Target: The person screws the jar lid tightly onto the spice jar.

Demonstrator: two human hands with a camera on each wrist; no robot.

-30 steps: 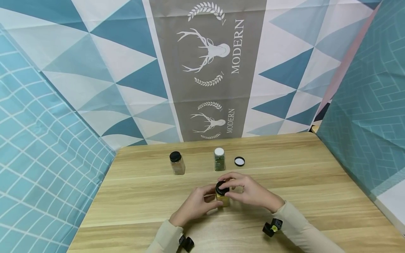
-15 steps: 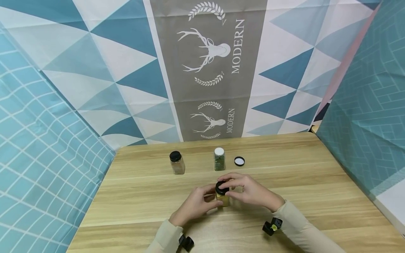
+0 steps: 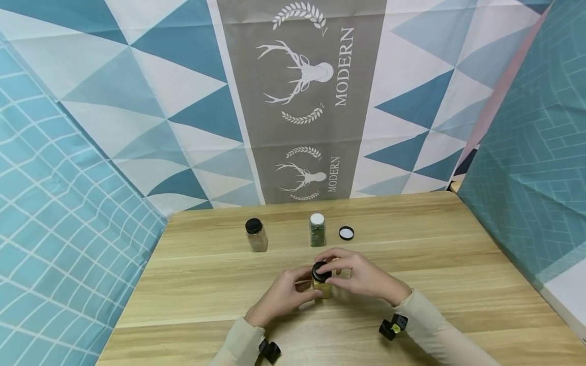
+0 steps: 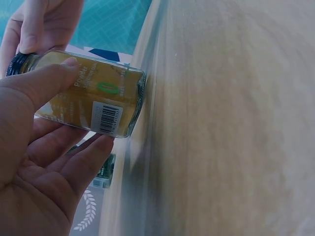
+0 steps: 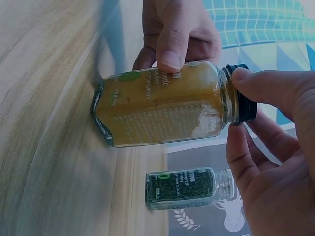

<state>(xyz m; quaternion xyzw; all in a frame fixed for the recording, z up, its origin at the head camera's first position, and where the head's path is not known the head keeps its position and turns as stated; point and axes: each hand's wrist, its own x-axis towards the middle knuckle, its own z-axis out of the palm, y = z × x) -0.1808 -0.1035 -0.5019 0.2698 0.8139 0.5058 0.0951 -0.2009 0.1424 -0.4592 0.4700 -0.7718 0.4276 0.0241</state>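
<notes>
A glass spice jar of yellow powder point(image 5: 162, 110), its label partly reading "Powder", stands on the table in front of the person. My left hand point(image 3: 285, 296) grips its body, thumb on one side and fingers on the other. Around the jar's black lid point(image 5: 246, 105), the thumb and fingers of my right hand point(image 3: 356, 273) pinch the edge. The lid sits on the jar's neck; whether it is screwed tight I cannot tell.
Behind stands a jar of green herbs point(image 3: 317, 235) with a white top. Beside it a black lid point(image 3: 346, 233) lies with its white inside up. A black-capped jar of brownish contents point(image 3: 257, 238) stands left, on the wooden table point(image 3: 201, 284).
</notes>
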